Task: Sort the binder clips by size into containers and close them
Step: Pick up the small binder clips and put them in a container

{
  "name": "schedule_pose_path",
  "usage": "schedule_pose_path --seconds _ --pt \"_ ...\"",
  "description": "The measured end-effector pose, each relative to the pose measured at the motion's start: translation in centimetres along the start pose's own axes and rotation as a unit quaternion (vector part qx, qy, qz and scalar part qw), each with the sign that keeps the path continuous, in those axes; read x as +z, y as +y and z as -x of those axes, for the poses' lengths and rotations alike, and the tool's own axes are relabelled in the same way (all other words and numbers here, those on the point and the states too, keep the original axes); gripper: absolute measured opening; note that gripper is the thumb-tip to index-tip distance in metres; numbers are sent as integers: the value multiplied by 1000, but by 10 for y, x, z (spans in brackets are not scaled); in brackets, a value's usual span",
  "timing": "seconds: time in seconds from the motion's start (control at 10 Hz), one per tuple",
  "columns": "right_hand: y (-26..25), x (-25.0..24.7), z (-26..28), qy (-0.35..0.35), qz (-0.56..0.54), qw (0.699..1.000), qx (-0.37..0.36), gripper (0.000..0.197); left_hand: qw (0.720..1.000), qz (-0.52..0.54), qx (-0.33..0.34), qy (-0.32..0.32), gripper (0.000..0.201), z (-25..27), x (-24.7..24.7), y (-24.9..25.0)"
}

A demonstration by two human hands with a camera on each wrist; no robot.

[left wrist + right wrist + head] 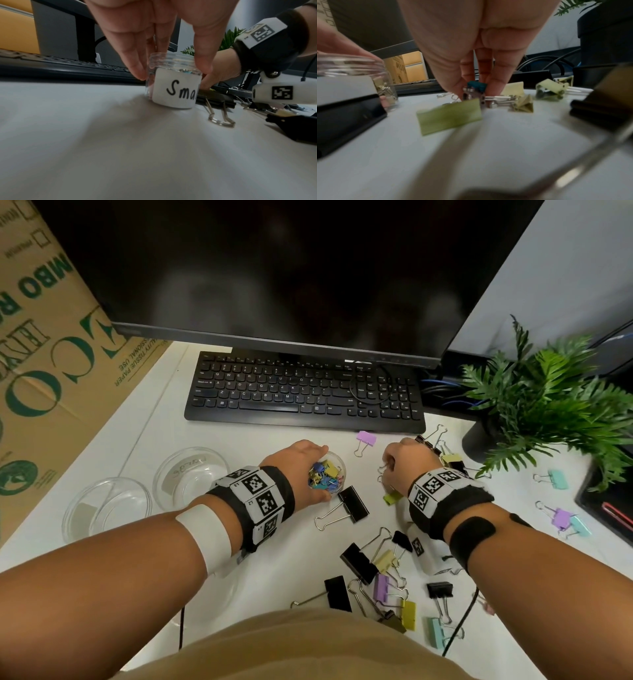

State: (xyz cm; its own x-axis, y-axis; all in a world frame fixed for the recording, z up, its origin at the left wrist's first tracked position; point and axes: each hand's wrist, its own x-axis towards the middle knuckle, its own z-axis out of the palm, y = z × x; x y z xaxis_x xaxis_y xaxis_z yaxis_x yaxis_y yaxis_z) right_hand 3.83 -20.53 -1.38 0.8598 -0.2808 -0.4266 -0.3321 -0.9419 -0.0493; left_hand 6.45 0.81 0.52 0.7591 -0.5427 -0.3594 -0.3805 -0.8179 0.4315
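**Left hand steadies the small jar while the right pinches a teal clip**

At the centre of the head view, the left hand [303, 460] curls its fingers and thumb round the small clear jar [329, 474], which stands upright and lidless on the white surface [239, 440]. The left wrist view shows the jar's white label, reading "Smal" as far as it is visible, with fingertips [137, 73] pressed to one side of the jar and the thumb to the other. Small coloured binder clips [322, 475] fill the jar.

Just right of the jar in the head view, the right hand [407, 463] reaches down to the surface with its grip pressed together. The right wrist view shows that grip pinching a tiny teal binder clip [476, 85] at the surface, among pale green clips [449, 116].

A large black clip [352, 504] lies just below the jar in the frame. More clips in black, purple, yellow and mint are scattered across the lower centre and right of the head view; one purple clip [365, 440] sits above the gap between the hands.

At the left of the frame stand two larger clear containers [190, 474], open. A black keyboard [301, 392] and dark monitor [274, 268] fill the upper frame, a green plant [544, 392] the right, and a cardboard box [44, 354] the left.
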Motion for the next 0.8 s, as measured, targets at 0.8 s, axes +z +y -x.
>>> schedule_pose_path --seconds 0.8 --pt "17 -5 10 76 -160 982 60 25 1000 -6 -5 -6 83 -1 -1 2"
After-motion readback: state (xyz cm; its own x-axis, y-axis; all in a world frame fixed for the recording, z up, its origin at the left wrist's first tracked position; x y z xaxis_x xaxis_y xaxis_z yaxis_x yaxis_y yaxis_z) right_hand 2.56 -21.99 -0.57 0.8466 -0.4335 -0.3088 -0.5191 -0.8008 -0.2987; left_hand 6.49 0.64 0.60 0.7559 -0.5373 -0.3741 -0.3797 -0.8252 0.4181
